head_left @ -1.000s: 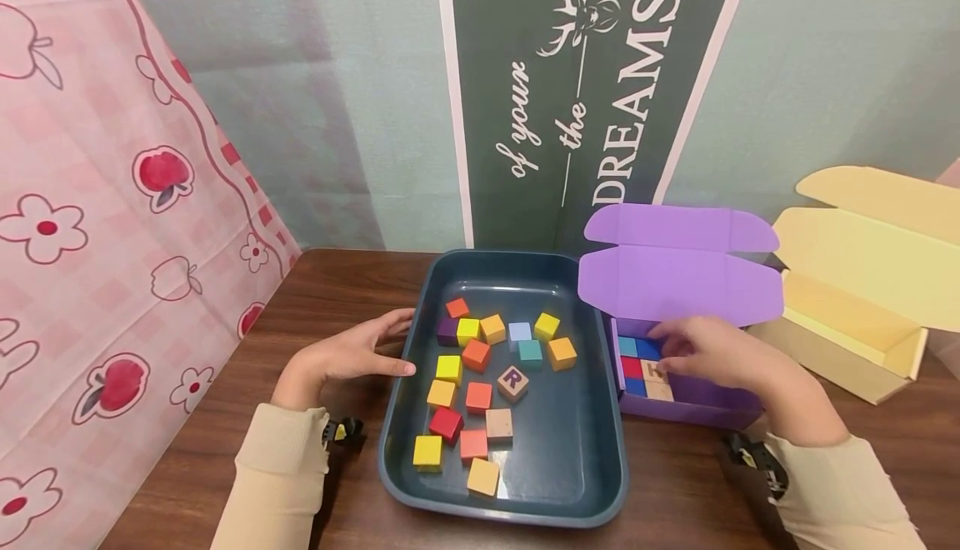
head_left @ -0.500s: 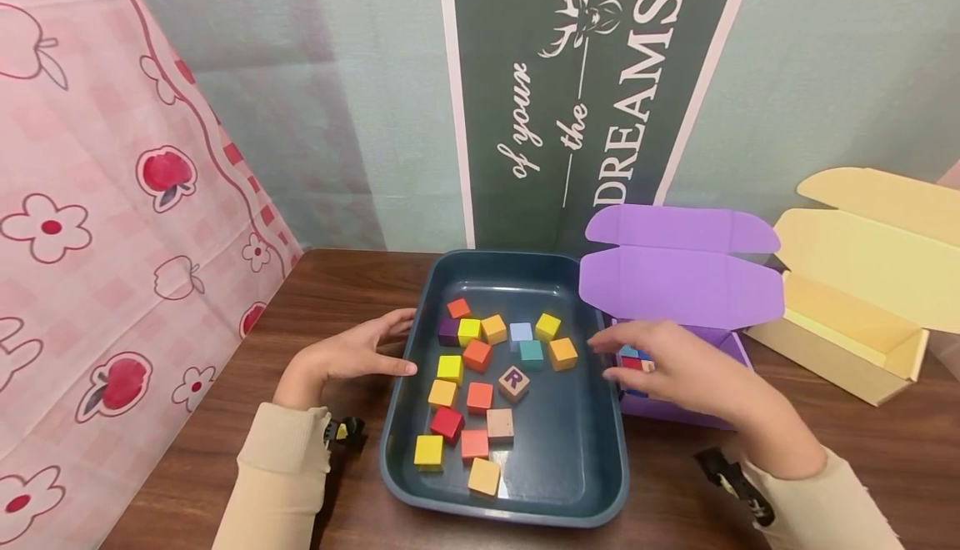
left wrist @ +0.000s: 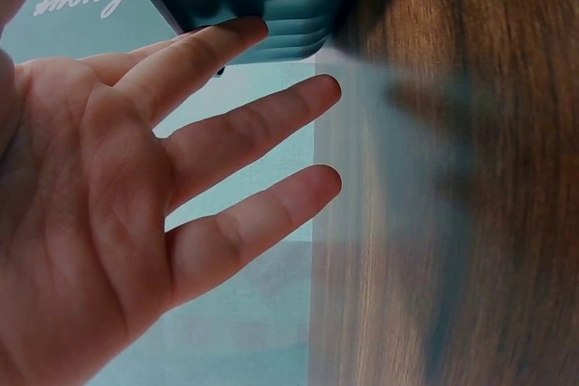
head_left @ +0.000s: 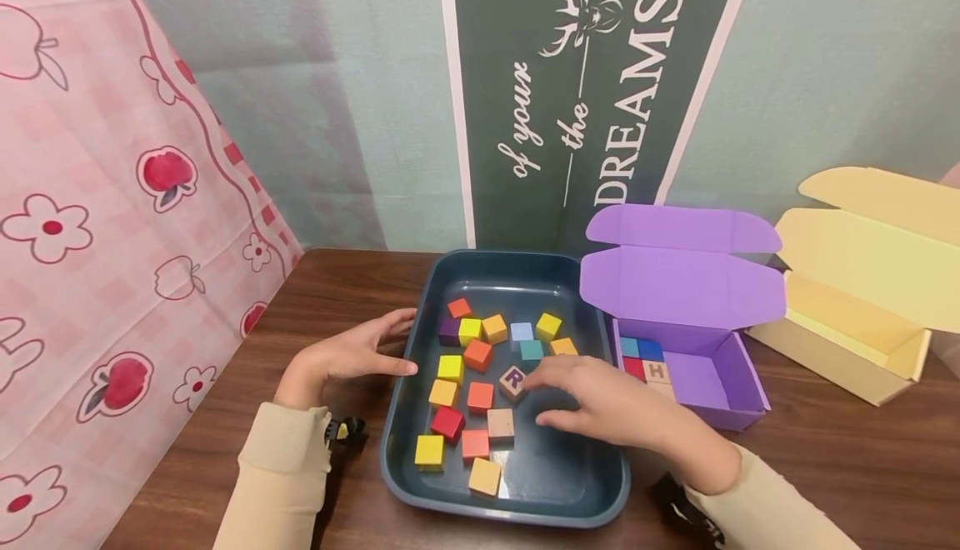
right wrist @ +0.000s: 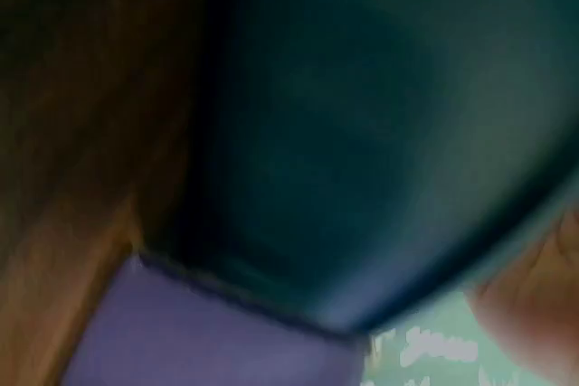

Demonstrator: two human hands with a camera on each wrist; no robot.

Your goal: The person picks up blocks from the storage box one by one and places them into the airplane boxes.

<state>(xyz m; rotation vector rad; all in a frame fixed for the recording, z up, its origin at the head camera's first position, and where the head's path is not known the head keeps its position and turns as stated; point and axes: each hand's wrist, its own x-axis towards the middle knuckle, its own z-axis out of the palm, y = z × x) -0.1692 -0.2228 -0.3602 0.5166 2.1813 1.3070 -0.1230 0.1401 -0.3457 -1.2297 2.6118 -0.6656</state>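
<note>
Right hand (head_left: pixel 615 404) moving from purple box (head_left: pixel 697 375) into tray (head_left: pixel 547 487), thumb parting from fingers | R block (head_left: pixel 513 383) lying at fingertips | closing thumb possibly bumping nearby plain block (head_left: pixel 500 425) | left hand (head_left: pixel 351 358) lying spread

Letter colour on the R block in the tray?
Dark purple, on the wood-coloured R block; shows best in the head view.

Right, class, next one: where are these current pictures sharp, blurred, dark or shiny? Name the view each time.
Head view: bright and mostly sharp, the R block readable, with pale glare on the tray; left wrist view: the left hand fairly clear, hazy over part of the table; right wrist view: dim and heavily blurred, the purple box soft-edged.
</note>
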